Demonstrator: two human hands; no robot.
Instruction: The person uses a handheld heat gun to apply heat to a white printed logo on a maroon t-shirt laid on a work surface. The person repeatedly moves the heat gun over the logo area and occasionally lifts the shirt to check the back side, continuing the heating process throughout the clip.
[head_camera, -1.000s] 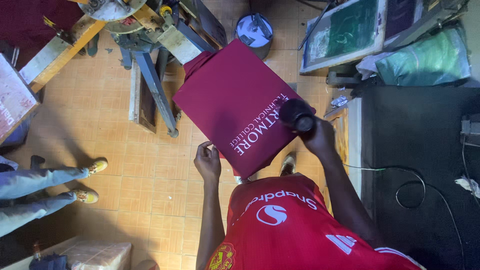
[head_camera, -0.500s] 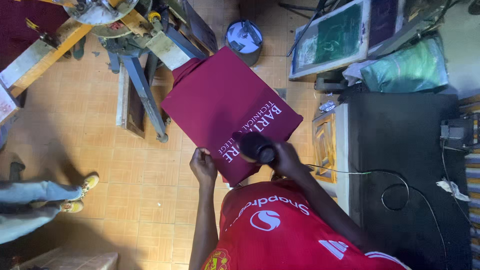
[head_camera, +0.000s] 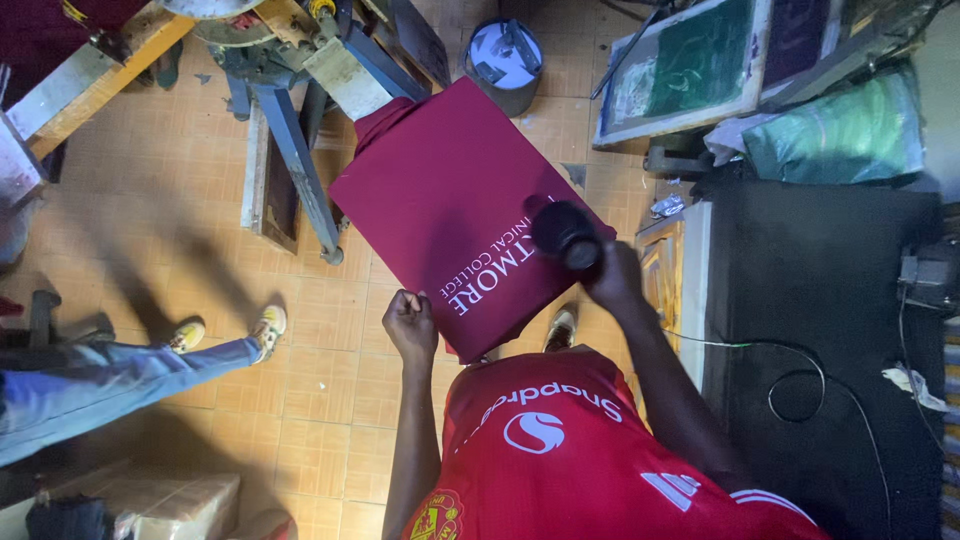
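A maroon garment (head_camera: 450, 195) with white printed lettering lies stretched flat on the platen of a printing press. My left hand (head_camera: 411, 325) rests closed at the garment's near left edge, touching the cloth. My right hand (head_camera: 612, 275) grips a black heat gun (head_camera: 563, 232), whose round barrel hovers over the right end of the lettering.
The press frame (head_camera: 290, 110) stands at the upper left. A bucket (head_camera: 505, 60) sits beyond the platen. Screen frames (head_camera: 690, 65) lean at upper right beside a green bag (head_camera: 850, 130). A black table (head_camera: 820, 330) with cables is right. Another person's legs (head_camera: 130, 370) stand left.
The heat gun in my right hand has travelled back and forth over the lettering, now again at its right end. The view has shifted a little.
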